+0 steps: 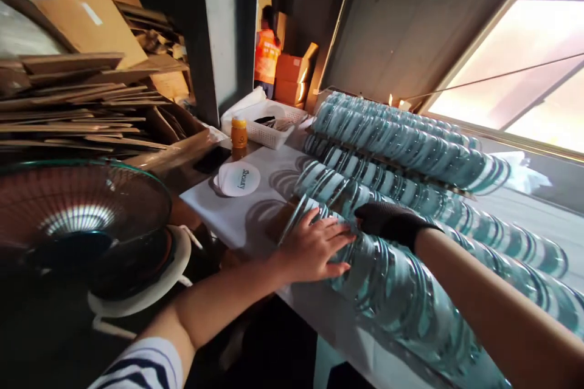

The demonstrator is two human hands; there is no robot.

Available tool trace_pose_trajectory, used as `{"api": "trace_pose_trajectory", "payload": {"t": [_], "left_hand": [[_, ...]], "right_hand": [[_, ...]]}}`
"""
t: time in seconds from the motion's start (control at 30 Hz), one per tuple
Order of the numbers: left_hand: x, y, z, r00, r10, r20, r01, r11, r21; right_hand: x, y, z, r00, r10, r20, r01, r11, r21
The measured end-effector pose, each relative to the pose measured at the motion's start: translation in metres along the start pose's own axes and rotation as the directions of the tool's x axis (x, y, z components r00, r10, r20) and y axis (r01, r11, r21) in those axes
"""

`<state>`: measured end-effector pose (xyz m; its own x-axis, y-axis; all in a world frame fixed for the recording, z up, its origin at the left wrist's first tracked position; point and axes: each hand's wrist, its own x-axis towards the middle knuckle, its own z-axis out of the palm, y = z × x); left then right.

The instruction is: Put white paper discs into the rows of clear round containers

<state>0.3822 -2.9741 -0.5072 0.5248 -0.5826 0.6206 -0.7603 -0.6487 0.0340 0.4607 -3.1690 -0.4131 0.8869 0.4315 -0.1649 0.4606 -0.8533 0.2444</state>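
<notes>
Your left hand (314,249) lies flat, fingers spread, on the near disc row (401,292), which runs lengthwise right; gloved right hand (387,222) alongside, finger state unclear

Strong daylight pours from the overexposed window (524,67) at upper right; the left and bottom stay dim, and edges bend with wide-angle distortion.

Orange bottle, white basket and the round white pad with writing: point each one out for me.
Orange bottle (238,132), head view, on its body below the cap.
White basket (268,134), head view, on its near side wall.
Round white pad (239,179), head view, on its top face beside the writing.
</notes>
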Motion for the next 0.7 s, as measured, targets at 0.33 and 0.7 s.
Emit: {"api": "trace_pose_trajectory", "payload": {"t": [0.33, 0.7], "left_hand": [[0.002, -0.001, -0.003, 0.995, -0.064, 0.077, 0.07, 0.995, -0.072], [0.011, 0.01, -0.017, 0.988, -0.093, 0.123, 0.101, 0.993, -0.056]], "right_hand": [[-0.076, -0.041, 0.014, 0.955, 0.233, -0.182, -0.231, 0.972, 0.034], [-0.149, -0.122, 0.101, 0.965, 0.215, -0.149, -0.173, 0.952, 0.252]]}}
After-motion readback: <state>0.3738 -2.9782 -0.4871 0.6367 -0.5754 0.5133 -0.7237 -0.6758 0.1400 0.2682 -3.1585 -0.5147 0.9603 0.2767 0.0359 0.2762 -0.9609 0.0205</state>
